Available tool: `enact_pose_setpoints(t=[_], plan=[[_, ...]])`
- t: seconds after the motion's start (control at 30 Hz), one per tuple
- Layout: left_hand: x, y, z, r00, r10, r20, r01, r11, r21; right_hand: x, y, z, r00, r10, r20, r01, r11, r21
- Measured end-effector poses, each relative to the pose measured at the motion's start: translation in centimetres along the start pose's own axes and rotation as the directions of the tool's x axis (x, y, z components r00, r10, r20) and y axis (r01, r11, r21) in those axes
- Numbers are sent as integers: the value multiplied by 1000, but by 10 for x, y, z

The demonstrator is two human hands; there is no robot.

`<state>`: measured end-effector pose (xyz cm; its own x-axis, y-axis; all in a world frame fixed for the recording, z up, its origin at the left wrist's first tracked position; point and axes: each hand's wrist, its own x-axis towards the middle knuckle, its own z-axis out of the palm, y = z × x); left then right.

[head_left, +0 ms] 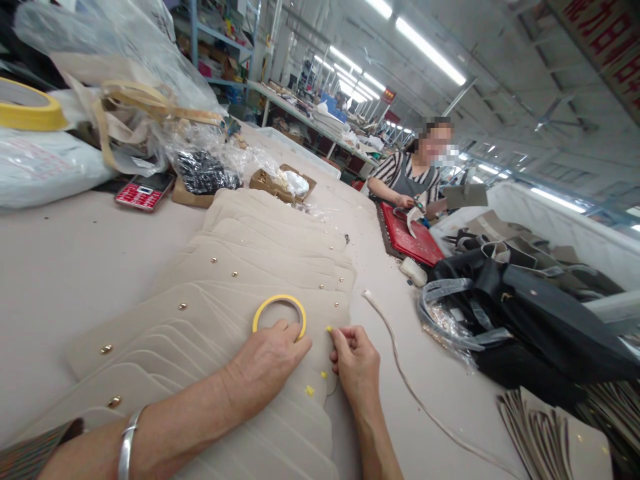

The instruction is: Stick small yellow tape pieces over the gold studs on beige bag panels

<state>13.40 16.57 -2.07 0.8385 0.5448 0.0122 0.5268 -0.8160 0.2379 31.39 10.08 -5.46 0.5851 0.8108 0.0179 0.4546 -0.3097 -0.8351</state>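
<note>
My left hand (273, 357) is closed around the lower side of a roll of yellow tape (257, 313), held over a fanned stack of beige panels (200, 333). To its right, my right hand (356, 363) pinches a small piece of yellow tape (329, 329) between thumb and forefinger at the stack's right edge. Two more yellow tape bits (310, 391) stick to the panel just below. Gold metal studs (183, 306) dot the overlapping panels on both sides.
Black bags (535, 307) and a pile of brown pieces (555, 433) lie at right, beside a pale cord (400, 360). Across the table, a person (415, 167) works near a red tray (410, 233). Plastic-wrapped goods, another yellow tape roll (30, 110) and a red box (143, 192) stand at left.
</note>
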Motion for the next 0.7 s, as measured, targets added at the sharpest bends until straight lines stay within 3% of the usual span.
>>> enact_pose_setpoints(t=[0.07, 0.2, 0.3, 0.43, 0.57, 0.7], plan=[[0, 0, -1, 1000, -1, 7, 1, 1000, -11, -4, 4, -1, 998, -53, 16, 53, 999, 0], [0, 0, 0, 1000, -7, -2, 7, 1000, -20, -5, 1, 4, 969, -247, -11, 242, 957, -158], [-1, 0, 1, 1000, -4, -6, 4, 1000, -18, 0, -6, 9, 952, -306, -31, 290, 927, -237], [0, -5, -2, 994, 7, -106, -6, 1000, 18, 4, -13, 7, 959, -284, 21, 282, 936, -209], [5, -17, -7, 966, -62, -250, 85, 993, 83, 4, -11, -3, 968, -230, 98, 240, 964, -116], [6, -23, -6, 957, -70, -280, 98, 991, 87, 2, -7, -11, 970, -194, 146, 205, 977, -63]])
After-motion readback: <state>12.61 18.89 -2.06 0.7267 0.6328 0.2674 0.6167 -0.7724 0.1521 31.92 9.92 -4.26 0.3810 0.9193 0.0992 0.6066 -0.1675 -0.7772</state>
